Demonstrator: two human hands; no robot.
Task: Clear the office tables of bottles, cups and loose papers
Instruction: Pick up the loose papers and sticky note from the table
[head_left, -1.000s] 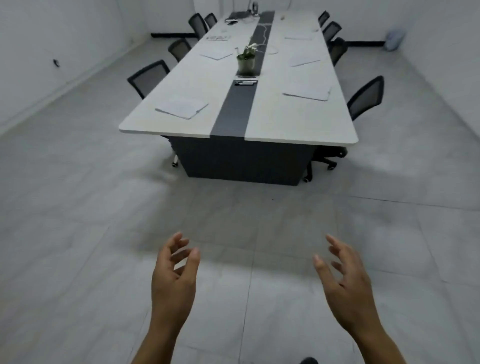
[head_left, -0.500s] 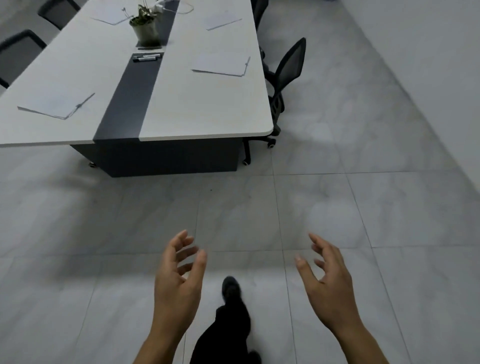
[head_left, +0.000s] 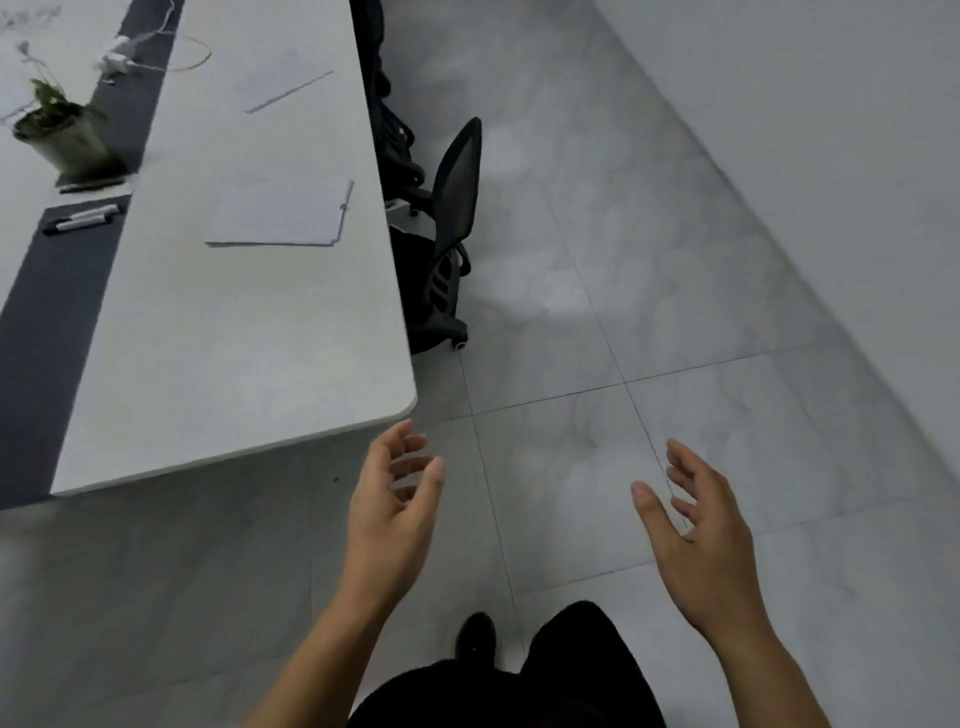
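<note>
Both hands were empty, held over the tiled floor (head_left: 597, 291) just off the table's near right corner. Left hand (head_left: 392, 512) was loosely curled, fingers (head_left: 410, 441) spread & half bent, holding nothing, fingertips just short of the rounded corner of the table (head_left: 249, 353). Right hand (head_left: 701, 540) was farther right, well clear of the table, palm turned inward, fingers relaxed & apart, thumb out, also holding nothing.

On the table, a stack of loose papers (head_left: 283, 213) lay near the right edge, abt midway along the visible length, one corner nearly at the edge. A second sheet of paper (head_left: 285, 85) lay farther back on the same side. Along the dark centre strip (head_left: 47, 322): two markers (head_left: 80, 218) side by side, then a potted plant (head_left: 62, 135) behind them, then a white adapter w/ a cable (head_left: 156, 52) toward the far end.

A black mesh office chair (head_left: 452, 208) stood tucked at the right edge, beside the paper stack. A dark trouser leg (head_left: 582, 660) & shoe (head_left: 475, 634) showed at the bottom, btw the forearms.
</note>
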